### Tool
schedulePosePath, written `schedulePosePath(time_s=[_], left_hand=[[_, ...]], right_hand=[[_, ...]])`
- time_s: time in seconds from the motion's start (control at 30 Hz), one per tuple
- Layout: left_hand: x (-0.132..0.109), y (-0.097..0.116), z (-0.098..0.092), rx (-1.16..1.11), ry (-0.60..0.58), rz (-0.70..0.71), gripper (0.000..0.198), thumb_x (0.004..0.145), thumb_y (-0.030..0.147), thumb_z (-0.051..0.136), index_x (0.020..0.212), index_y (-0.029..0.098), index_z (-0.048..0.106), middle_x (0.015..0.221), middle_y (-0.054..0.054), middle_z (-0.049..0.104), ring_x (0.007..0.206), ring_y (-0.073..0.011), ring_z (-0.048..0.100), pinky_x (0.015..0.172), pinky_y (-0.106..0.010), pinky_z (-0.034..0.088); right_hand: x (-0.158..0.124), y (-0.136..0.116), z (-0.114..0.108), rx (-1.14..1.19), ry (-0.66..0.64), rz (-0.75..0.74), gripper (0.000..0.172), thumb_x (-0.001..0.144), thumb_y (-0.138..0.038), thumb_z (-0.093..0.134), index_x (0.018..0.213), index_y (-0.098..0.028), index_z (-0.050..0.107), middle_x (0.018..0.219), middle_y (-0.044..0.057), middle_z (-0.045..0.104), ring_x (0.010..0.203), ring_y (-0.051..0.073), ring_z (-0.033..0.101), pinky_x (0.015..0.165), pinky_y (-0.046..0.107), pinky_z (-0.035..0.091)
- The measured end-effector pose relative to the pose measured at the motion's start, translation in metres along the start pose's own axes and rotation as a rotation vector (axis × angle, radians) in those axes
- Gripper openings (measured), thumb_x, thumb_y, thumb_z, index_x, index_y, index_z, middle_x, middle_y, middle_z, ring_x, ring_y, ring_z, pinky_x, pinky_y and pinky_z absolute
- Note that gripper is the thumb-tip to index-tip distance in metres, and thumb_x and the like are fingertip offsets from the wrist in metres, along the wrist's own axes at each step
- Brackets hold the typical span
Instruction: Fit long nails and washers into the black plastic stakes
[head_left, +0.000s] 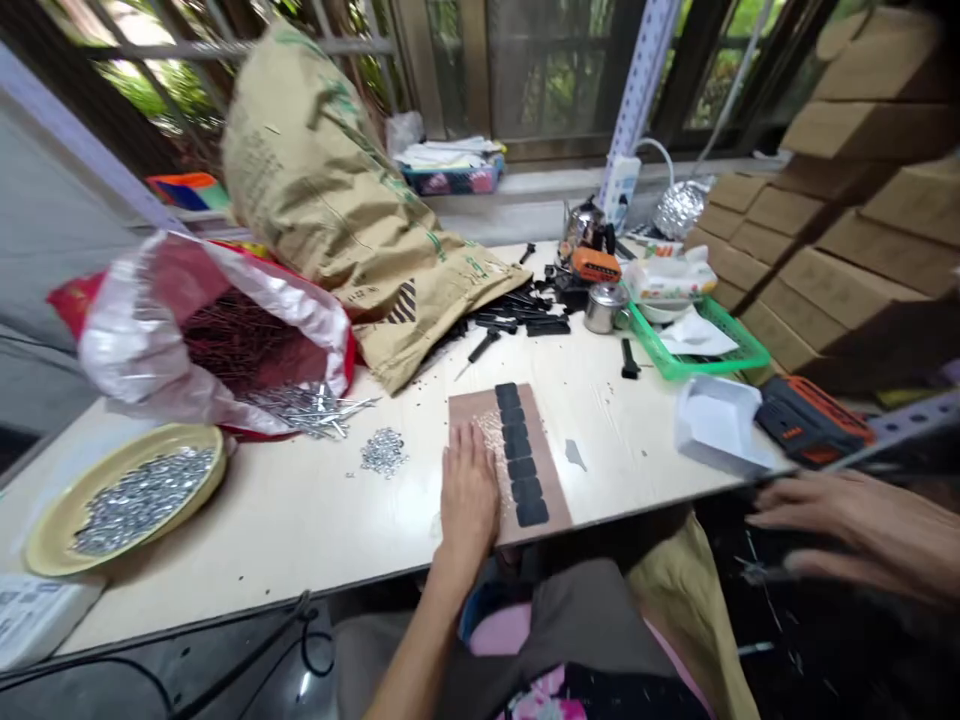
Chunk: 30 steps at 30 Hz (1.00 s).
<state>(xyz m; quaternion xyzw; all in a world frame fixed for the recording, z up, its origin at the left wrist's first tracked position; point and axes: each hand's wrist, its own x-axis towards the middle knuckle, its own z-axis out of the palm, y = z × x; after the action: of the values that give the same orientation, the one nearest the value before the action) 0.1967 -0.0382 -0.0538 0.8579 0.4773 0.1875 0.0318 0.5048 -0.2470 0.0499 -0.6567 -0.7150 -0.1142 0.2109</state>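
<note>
My left hand (470,492) lies flat, fingers stretched out, on the left side of a thin brown board (553,480). Beside it a column of flat black rounded pieces (520,455) runs up the board, with tiny pale bits (491,432) between hand and column. My right hand (855,525) hovers off the table's front right edge, somewhat blurred. Its fingers and thumb are apart and nothing shows between them. The closest things to it are a black and orange power tool battery (814,420) and a white open box (720,425). A small grey flat piece (575,454) lies right of the board.
To the left are a yellow bowl (214,470) of small metal parts, a pile of small metal parts (384,452) and a red-and-white sack (127,320) of thin rods. Behind lie a large paper sack (322,190) and black-handled pieces (484,345). Right: a green basket (679,368), cardboard boxes (840,270).
</note>
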Motion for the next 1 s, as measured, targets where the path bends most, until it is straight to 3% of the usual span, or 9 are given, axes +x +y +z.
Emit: schedulePosePath(time_s=[0.07, 0.17, 0.23, 0.33, 0.43, 0.53, 0.7, 0.87, 1.0], left_hand=[[0.0, -0.001, 0.002, 0.016, 0.02, -0.009, 0.045, 0.094, 0.022, 0.026, 0.131, 0.002, 0.043, 0.141, -0.021, 0.038, 0.136, -0.0285, 0.024, 0.106, -0.048, 0.032], [-0.001, 0.002, 0.004, 0.009, 0.029, -0.025, 0.045, 0.094, 0.021, 0.027, 0.132, 0.003, 0.043, 0.141, -0.02, 0.038, 0.135, -0.0284, 0.025, 0.106, -0.048, 0.032], [-0.004, 0.004, 0.002, -0.02, 0.02, -0.039, 0.044, 0.094, 0.022, 0.029, 0.132, 0.004, 0.042, 0.141, -0.02, 0.04, 0.135, -0.0288, 0.027, 0.105, -0.049, 0.034], [-0.012, -0.002, -0.01, -0.095, 0.035, -0.037, 0.041, 0.093, 0.022, 0.033, 0.13, 0.009, 0.045, 0.142, -0.018, 0.039, 0.134, -0.0287, 0.029, 0.104, -0.048, 0.036], [-0.022, -0.035, -0.032, -0.147, 0.16, -0.177, 0.034, 0.092, 0.021, 0.036, 0.12, 0.016, 0.056, 0.132, -0.014, 0.05, 0.125, -0.0261, 0.042, 0.099, -0.045, 0.042], [-0.029, -0.085, -0.054, -0.112, 0.278, -0.424, 0.029, 0.091, 0.023, 0.04, 0.106, 0.016, 0.064, 0.099, -0.011, 0.06, 0.099, -0.0243, 0.056, 0.087, -0.042, 0.048], [-0.027, -0.14, -0.063, -0.152, 0.211, -0.563, 0.026, 0.086, 0.018, 0.047, 0.103, 0.013, 0.065, 0.091, -0.009, 0.055, 0.085, -0.0208, 0.058, 0.079, -0.036, 0.05], [-0.023, -0.147, -0.061, -0.178, 0.144, -0.564, 0.02, 0.082, 0.016, 0.05, 0.093, 0.016, 0.068, 0.09, -0.007, 0.056, 0.082, -0.0197, 0.058, 0.077, -0.035, 0.049], [-0.026, -0.147, -0.064, -0.205, 0.136, -0.554, 0.015, 0.079, 0.015, 0.053, 0.084, 0.017, 0.066, 0.086, -0.005, 0.057, 0.082, -0.0193, 0.058, 0.075, -0.033, 0.048]], right_hand=[[0.001, 0.013, -0.009, -0.006, -0.067, -0.025, 0.039, 0.085, -0.062, 0.037, 0.087, -0.038, 0.069, 0.081, 0.01, 0.069, 0.072, 0.024, 0.064, 0.059, 0.044, 0.046], [0.062, -0.005, 0.01, 0.075, -0.155, -0.132, 0.027, 0.088, -0.046, 0.046, 0.105, -0.035, 0.064, 0.096, 0.008, 0.068, 0.085, 0.025, 0.063, 0.071, 0.043, 0.049], [0.125, -0.034, 0.051, 0.136, -0.19, -0.233, 0.024, 0.092, -0.037, 0.045, 0.104, -0.029, 0.064, 0.099, 0.006, 0.067, 0.089, 0.022, 0.061, 0.073, 0.038, 0.049], [0.211, -0.074, 0.14, 0.084, -0.176, -0.428, 0.024, 0.094, -0.023, 0.042, 0.107, -0.023, 0.062, 0.106, 0.007, 0.065, 0.096, 0.021, 0.056, 0.075, 0.034, 0.046], [0.266, -0.088, 0.221, -0.022, -0.177, -0.575, 0.025, 0.091, -0.015, 0.046, 0.108, -0.022, 0.062, 0.113, 0.007, 0.063, 0.102, 0.023, 0.052, 0.076, 0.034, 0.041], [0.294, -0.08, 0.266, -0.013, -0.226, -0.712, 0.021, 0.092, -0.017, 0.046, 0.104, -0.021, 0.063, 0.102, 0.006, 0.066, 0.094, 0.021, 0.054, 0.08, 0.034, 0.037], [0.306, -0.067, 0.285, -0.04, -0.218, -0.759, 0.027, 0.094, -0.021, 0.038, 0.09, -0.013, 0.063, 0.084, 0.01, 0.063, 0.081, 0.02, 0.052, 0.076, 0.033, 0.037], [0.304, -0.065, 0.282, 0.058, -0.172, -0.723, 0.027, 0.095, -0.023, 0.035, 0.099, -0.014, 0.06, 0.088, 0.01, 0.059, 0.083, 0.021, 0.05, 0.074, 0.033, 0.04], [0.301, -0.066, 0.264, 0.236, -0.015, -0.609, 0.025, 0.095, -0.027, 0.036, 0.104, -0.019, 0.059, 0.097, 0.009, 0.058, 0.088, 0.02, 0.053, 0.076, 0.032, 0.045]])
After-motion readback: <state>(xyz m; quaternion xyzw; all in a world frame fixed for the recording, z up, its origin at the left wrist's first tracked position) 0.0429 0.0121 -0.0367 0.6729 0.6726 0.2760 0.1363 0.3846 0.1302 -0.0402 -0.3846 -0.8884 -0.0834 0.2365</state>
